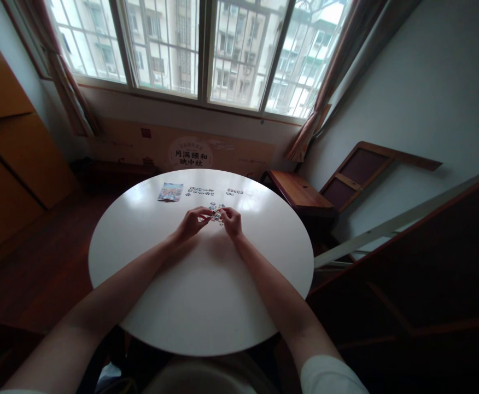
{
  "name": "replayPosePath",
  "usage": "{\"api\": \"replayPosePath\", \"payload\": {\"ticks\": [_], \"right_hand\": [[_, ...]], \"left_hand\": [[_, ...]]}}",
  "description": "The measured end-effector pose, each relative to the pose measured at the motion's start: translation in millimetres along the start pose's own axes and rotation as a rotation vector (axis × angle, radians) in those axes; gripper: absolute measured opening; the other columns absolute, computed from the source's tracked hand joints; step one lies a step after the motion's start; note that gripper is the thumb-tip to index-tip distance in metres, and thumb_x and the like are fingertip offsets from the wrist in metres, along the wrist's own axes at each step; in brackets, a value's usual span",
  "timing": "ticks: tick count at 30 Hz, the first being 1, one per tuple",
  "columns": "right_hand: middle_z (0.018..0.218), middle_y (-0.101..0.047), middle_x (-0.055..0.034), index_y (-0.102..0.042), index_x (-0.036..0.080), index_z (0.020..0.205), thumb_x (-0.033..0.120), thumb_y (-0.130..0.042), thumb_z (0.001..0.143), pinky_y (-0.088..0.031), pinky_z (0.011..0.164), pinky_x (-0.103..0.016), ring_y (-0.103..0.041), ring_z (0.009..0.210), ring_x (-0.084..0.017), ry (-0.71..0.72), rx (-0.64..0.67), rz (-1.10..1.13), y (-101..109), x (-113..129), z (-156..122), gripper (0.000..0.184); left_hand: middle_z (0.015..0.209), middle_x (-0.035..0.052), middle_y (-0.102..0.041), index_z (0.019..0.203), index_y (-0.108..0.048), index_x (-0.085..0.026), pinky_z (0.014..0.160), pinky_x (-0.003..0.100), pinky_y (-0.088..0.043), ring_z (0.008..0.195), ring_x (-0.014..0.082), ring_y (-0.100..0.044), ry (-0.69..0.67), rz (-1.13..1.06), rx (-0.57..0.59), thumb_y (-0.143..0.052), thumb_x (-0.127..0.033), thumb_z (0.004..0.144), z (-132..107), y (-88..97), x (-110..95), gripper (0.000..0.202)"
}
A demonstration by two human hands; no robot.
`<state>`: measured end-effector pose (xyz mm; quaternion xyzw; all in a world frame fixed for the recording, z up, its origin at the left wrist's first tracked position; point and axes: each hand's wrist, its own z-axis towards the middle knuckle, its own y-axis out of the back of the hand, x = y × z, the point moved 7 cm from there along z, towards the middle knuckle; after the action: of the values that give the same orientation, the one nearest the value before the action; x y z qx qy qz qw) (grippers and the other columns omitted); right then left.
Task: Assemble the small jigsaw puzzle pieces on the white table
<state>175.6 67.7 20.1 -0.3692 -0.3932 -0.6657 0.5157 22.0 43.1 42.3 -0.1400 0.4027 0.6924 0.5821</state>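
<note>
A round white table [198,295] fills the middle of the head view. My left hand [193,221] and my right hand [232,220] meet over its far half, fingers pinched together on small jigsaw puzzle pieces [216,214]. A little cluster of joined pieces [217,207] lies just beyond my fingertips. Further back lie two groups of loose pieces, one [199,191] on the left and one [234,191] on the right. A small picture card [170,192] rests at the far left of the table.
A large barred window [198,49] with curtains spans the back wall. Flattened printed cardboard [190,150] leans under it. A wooden stool [299,189] and a folded wooden frame [362,172] stand at the right. Orange cabinets [10,148] line the left.
</note>
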Motion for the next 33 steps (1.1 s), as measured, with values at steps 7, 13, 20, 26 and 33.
{"api": "replayPosePath", "payload": {"ticks": [7,13,20,26,33], "right_hand": [[0.062,-0.063,-0.0023,-0.066,0.015,0.074,0.041,-0.061,0.070,-0.043,0.048,-0.023,-0.056,0.054,-0.013,-0.050,0.063,0.092,-5,-7,0,0.026],[0.061,-0.063,-0.0026,-0.066,0.015,0.070,0.041,-0.063,0.069,-0.043,0.050,-0.024,-0.056,0.055,-0.014,-0.006,0.131,0.056,-8,-1,-2,0.026],[0.058,-0.062,-0.0017,-0.064,0.015,0.066,0.041,-0.065,0.067,-0.041,0.049,-0.024,-0.054,0.052,-0.012,-0.032,0.155,0.113,-10,2,-3,0.026],[0.057,-0.061,-0.0014,-0.064,0.015,0.067,0.039,-0.066,0.066,-0.042,0.050,-0.024,-0.054,0.051,-0.012,-0.057,0.162,0.163,-10,2,-4,0.024],[0.059,-0.063,-0.0022,-0.065,0.015,0.069,0.039,-0.066,0.067,-0.043,0.051,-0.025,-0.056,0.053,-0.013,-0.042,0.186,0.149,-13,0,-4,0.024]], "left_hand": [[0.085,0.0077,-0.069,0.087,-0.066,-0.013,0.069,0.032,-0.058,0.074,0.0179,-0.068,0.082,-0.034,-0.037,-0.063,-0.022,0.076,-1,0.2,6,0.015],[0.084,0.0073,-0.069,0.086,-0.066,-0.013,0.071,0.032,-0.058,0.074,0.0172,-0.068,0.072,-0.043,-0.025,-0.062,-0.020,0.076,-1,-1.6,5,0.014],[0.097,0.0072,-0.063,0.096,-0.066,-0.016,0.058,0.023,-0.054,0.071,0.0130,-0.065,0.031,0.044,-0.035,-0.062,-0.024,0.077,-1,2.3,-3,0.020],[0.090,0.0033,-0.064,0.092,-0.067,-0.019,0.055,0.022,-0.049,0.065,0.0121,-0.063,0.051,0.235,-0.015,-0.062,-0.027,0.079,-3,4.5,1,0.017],[0.090,0.0037,-0.065,0.093,-0.068,-0.019,0.054,0.022,-0.049,0.064,0.0121,-0.062,0.075,0.261,-0.008,-0.059,-0.033,0.081,-4,5.2,3,0.020]]}}
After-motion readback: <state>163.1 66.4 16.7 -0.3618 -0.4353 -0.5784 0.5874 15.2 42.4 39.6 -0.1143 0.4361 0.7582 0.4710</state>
